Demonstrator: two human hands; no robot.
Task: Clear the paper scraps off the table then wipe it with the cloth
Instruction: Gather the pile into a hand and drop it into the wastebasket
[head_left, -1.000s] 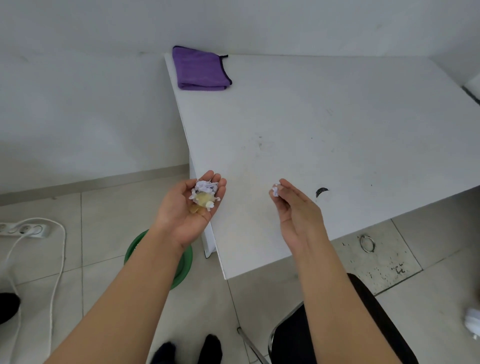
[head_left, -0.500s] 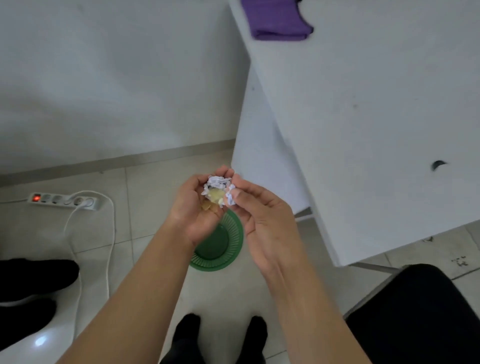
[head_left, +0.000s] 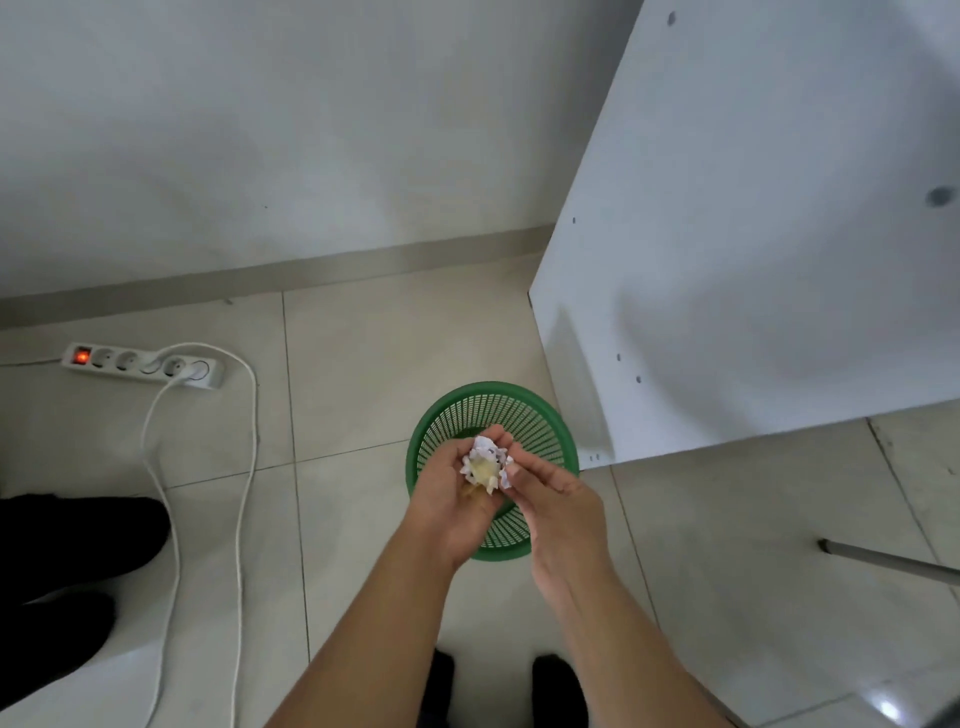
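A wad of white and yellowish paper scraps lies in the cupped palm of my left hand, fingers curled round it. My right hand is pressed against the wad from the right, fingertips on its edge. Both hands hover directly over a green mesh waste basket standing on the tiled floor. The white table fills the upper right, seen from its side panel. The purple cloth is out of view.
A white power strip with a lit red switch lies on the floor at left, its cable trailing toward me. Dark shapes sit at the left edge. My feet are below the basket. A metal chair leg is at right.
The view swung down from the tabletop to the floor. My right hand brought its scrap to the wad in my left palm, and both hands now hang over the green basket.
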